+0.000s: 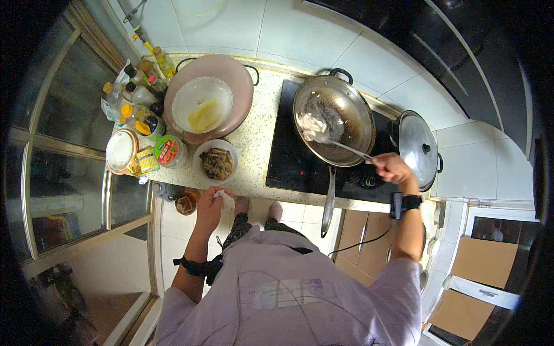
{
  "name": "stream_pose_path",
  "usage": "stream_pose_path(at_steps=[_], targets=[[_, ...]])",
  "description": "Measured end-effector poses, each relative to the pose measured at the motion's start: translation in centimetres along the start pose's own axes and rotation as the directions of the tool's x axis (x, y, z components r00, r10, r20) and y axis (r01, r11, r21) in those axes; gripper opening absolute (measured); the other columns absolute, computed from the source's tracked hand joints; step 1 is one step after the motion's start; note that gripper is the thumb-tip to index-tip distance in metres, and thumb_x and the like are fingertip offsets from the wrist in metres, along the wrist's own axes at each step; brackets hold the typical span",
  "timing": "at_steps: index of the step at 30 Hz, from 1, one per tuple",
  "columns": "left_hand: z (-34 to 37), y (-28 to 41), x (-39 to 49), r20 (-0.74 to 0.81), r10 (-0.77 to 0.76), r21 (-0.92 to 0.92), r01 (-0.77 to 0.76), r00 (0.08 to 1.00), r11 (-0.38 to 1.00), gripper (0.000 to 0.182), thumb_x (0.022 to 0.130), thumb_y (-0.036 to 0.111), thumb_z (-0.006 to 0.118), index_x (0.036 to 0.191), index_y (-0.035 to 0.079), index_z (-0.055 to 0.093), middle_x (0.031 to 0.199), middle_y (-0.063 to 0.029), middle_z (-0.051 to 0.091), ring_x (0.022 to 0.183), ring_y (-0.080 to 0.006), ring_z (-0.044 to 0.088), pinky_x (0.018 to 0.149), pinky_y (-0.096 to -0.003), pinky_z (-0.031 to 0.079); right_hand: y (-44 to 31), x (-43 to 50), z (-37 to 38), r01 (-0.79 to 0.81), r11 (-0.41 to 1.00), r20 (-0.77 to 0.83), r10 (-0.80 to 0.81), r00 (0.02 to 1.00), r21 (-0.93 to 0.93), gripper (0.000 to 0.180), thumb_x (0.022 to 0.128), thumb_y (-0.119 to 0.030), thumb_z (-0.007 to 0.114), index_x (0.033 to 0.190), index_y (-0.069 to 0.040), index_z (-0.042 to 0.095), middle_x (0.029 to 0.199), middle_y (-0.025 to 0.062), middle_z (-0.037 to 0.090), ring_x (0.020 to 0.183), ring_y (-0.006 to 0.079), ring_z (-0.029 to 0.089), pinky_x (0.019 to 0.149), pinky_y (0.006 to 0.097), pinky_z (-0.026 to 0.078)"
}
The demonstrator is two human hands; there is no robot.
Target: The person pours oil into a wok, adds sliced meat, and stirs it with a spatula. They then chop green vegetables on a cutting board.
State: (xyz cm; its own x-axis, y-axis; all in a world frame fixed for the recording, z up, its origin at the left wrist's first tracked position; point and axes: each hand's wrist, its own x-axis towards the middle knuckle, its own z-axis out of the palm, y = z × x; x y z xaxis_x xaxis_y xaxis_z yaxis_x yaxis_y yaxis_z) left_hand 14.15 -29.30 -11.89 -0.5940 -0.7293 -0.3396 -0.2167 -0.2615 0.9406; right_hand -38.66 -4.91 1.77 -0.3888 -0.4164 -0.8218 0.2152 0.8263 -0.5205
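Note:
My right hand (391, 168) grips the handle of a metal spatula (350, 149), whose head reaches into a wok (355, 108). Pale pieces of food, possibly meat (311, 125), lie against the wok's left side by the spatula head. The wok sits on a black cooktop (281, 160), its long metal handle (330, 207) pointing towards me. At the counter's front edge, my left hand (210, 205) holds a crumpled white tissue or cloth (225, 200). Just beyond it stands a white bowl (236, 152) of dark, sliced food that looks like mushrooms (217, 164).
A pinkish basin (242, 86) holds a white bowl (203, 84) with yellowish residue. Several bottles (138, 93), a lidded jar (122, 151) and a plastic tub (169, 151) crowd the left. A lidded pot (417, 147) stands right of the wok. Bottles (187, 202) stand below the counter.

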Motion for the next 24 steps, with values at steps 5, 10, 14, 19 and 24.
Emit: stream_pose_path(at_steps=[5,10,14,19,24], targets=[[0.3,1.2,0.4,0.024,0.000,0.061,-0.001,1.000,0.998,0.027,0.093,-0.001,0.044,0.111,0.002,0.064,0.106,-0.0092,0.071,0.096,-0.0174,0.067,0.088,-0.0319,0.053,1.8,3.0,5.6,0.290,0.810,-0.079,-0.291,0.953,0.509,0.028,0.105,-0.016,0.057,0.123,0.003,0.066,0.076,0.0070,0.065,0.044,0.0074,0.040,0.041,0.0252,0.029],[0.8,1.1,1.1,0.021,0.037,0.025,-0.037,0.999,0.999,0.028,0.094,-0.001,0.044,0.109,0.002,0.066,0.104,-0.0090,0.072,0.094,-0.0167,0.067,0.086,-0.0305,0.053,0.7,0.8,7.7,0.523,0.753,-0.380,-0.656,0.652,-0.400,0.027,0.101,-0.014,0.059,0.124,-0.008,0.071,0.082,0.0074,0.068,0.054,0.0195,0.056,0.051,0.0325,0.045],[0.9,0.8,1.2,0.025,0.002,0.058,-0.004,1.000,0.998,0.028,0.094,-0.001,0.043,0.110,0.002,0.065,0.105,-0.0090,0.072,0.095,-0.0170,0.067,0.088,-0.0306,0.052,0.7,-3.5,9.1,0.075,0.303,-0.250,-0.883,0.397,-0.950,0.034,0.093,-0.013,0.063,0.124,-0.023,0.074,0.085,0.0111,0.064,0.070,0.0339,0.067,0.061,0.0453,0.053],[1.0,0.4,0.8,0.077,-0.013,0.077,0.007,0.997,0.997,0.029,0.094,-0.001,0.042,0.111,0.002,0.065,0.108,-0.0096,0.071,0.095,-0.0176,0.067,0.089,-0.0307,0.051,-1.7,-2.7,10.1,0.039,0.287,-0.256,-0.903,0.346,-0.957,0.035,0.094,-0.016,0.064,0.127,-0.022,0.072,0.084,0.0119,0.065,0.071,0.0345,0.068,0.062,0.0455,0.055],[1.2,0.4,1.2,0.076,0.050,0.048,-0.054,0.996,0.997,0.030,0.094,-0.003,0.041,0.112,0.002,0.065,0.110,-0.0091,0.072,0.096,-0.0156,0.066,0.088,-0.0298,0.051,-2.5,-1.6,10.4,0.004,0.312,-0.265,-0.812,0.520,-0.950,0.035,0.093,-0.020,0.067,0.127,-0.027,0.072,0.084,0.0118,0.064,0.073,0.0343,0.067,0.065,0.0469,0.054]])
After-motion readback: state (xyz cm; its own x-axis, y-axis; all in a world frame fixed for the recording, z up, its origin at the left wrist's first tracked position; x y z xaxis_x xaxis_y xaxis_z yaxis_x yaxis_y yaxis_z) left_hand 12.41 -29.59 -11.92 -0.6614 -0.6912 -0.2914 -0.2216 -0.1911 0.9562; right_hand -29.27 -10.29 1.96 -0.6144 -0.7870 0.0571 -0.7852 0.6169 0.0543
